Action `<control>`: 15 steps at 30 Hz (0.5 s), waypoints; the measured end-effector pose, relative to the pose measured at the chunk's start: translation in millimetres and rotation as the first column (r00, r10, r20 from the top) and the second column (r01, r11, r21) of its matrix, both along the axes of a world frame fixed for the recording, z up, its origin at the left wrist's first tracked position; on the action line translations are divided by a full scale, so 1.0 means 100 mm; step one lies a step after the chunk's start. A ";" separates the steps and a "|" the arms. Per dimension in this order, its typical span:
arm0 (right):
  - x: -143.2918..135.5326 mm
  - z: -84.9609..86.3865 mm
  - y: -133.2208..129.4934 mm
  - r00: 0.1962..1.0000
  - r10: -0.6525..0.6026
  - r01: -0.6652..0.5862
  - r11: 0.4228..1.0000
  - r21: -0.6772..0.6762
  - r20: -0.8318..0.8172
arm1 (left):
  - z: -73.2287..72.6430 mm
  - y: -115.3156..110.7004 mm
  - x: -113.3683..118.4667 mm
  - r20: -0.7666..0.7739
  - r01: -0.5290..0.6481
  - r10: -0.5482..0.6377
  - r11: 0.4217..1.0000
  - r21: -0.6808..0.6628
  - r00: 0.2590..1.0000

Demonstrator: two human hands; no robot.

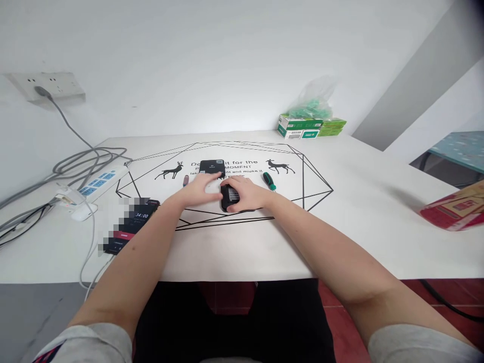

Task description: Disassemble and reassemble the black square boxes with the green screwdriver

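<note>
A black phone (225, 201) lies at the middle of the table, its back off and a labelled battery showing. My right hand (247, 194) is wrapped over it, fingers along the far edge and thumb at the near side. Just left of it, my left hand (200, 189) is open, thumb and fingers apart; its thumb tip is close to the phone's left edge. Beyond my left fingertips lies a black phone back cover (212, 166). A green and black screwdriver (268, 180) rests to the right of my right hand. Left of the cover is a small reddish handle (186, 180), partly hidden.
A lit phone (141, 217) with a timer lies near my left forearm. A power strip (102, 182) and grey cables (81, 161) fill the left side. Green-white boxes (300, 126) under a plastic bag (313, 101) stand at the back right; a red packet (456, 209) lies far right.
</note>
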State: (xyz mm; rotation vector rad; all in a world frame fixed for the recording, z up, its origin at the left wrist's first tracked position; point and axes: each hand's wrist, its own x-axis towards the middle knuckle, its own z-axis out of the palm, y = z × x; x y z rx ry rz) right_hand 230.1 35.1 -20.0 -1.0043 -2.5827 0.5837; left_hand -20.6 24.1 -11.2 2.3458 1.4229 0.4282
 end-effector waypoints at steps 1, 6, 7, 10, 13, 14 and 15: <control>0.01 0.01 0.00 1.000 0.005 -0.005 1.000 -0.005 0.007 | -0.01 -0.03 0.04 0.019 0.066 -0.065 0.995 -0.076 0.998; 0.01 0.06 -0.03 0.999 0.044 -0.043 0.999 -0.015 0.020 | -0.06 -0.11 0.18 0.081 0.101 -0.088 0.981 -0.166 0.993; 0.00 0.06 -0.04 0.999 0.050 -0.049 0.999 -0.013 0.013 | -0.07 -0.11 0.19 0.092 0.099 -0.085 0.982 -0.164 0.992; -0.01 0.05 -0.04 0.998 0.055 -0.055 0.998 -0.010 -0.022 | -0.08 -0.09 0.19 0.115 0.103 -0.085 0.981 -0.162 0.990; -0.03 0.01 -0.01 0.997 0.053 -0.052 0.999 0.011 -0.062 | -0.09 -0.07 0.19 0.121 0.094 -0.075 0.984 -0.153 0.990; -0.04 0.00 0.00 0.996 0.055 -0.054 0.998 0.016 -0.073 | -0.09 -0.07 0.19 0.120 0.087 -0.069 0.985 -0.152 0.990; -0.04 -0.01 0.01 0.995 0.056 -0.055 0.998 0.019 -0.085 | -0.09 -0.07 0.19 0.117 0.082 -0.064 0.985 -0.152 0.991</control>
